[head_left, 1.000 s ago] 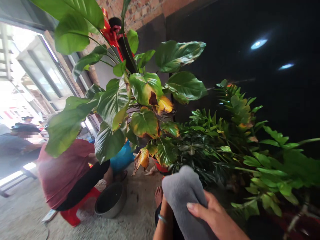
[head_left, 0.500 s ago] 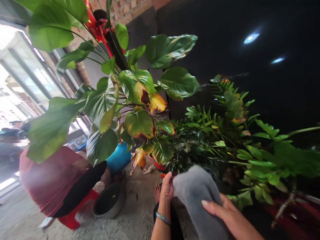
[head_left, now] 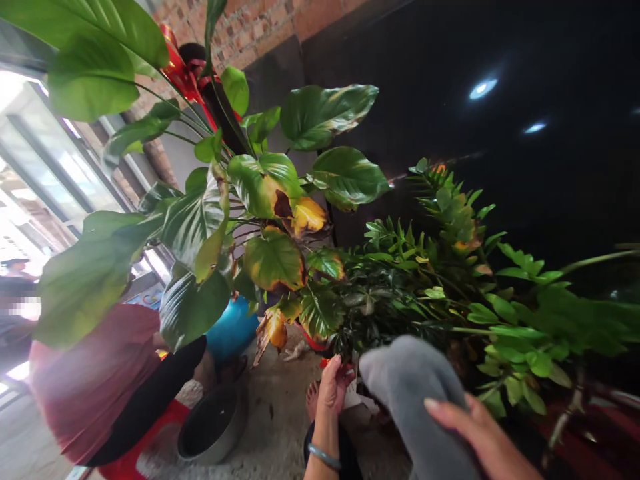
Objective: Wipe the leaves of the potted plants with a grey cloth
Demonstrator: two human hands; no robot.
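Note:
A soft grey cloth (head_left: 411,377) fills the lower middle, its rounded end leaning toward the plants. My right hand (head_left: 467,423) is closed round its right side, with the thumb on top. Just left of the cloth, with a small gap between, is my left hand (head_left: 334,385), a bracelet (head_left: 324,457) on its wrist. Its fingers are curled toward the thumb near dark, thin leaves (head_left: 350,337); whatever may be between them is hidden. Above both hands a large-leaved plant (head_left: 274,257) has yellow and brown leaf edges.
A person in a pink shirt (head_left: 100,380) sits on a red stool (head_left: 145,443) at left. Close by are a grey basin (head_left: 213,427) and a blue rounded thing (head_left: 233,330). Leafy plants (head_left: 450,267) spread along the dark shiny wall (head_left: 550,67) on the right.
The cloth and my right hand have shifted slightly right and down. My left hand, beside the cloth's edge before, is now a little apart from it. The view has tilted slightly.

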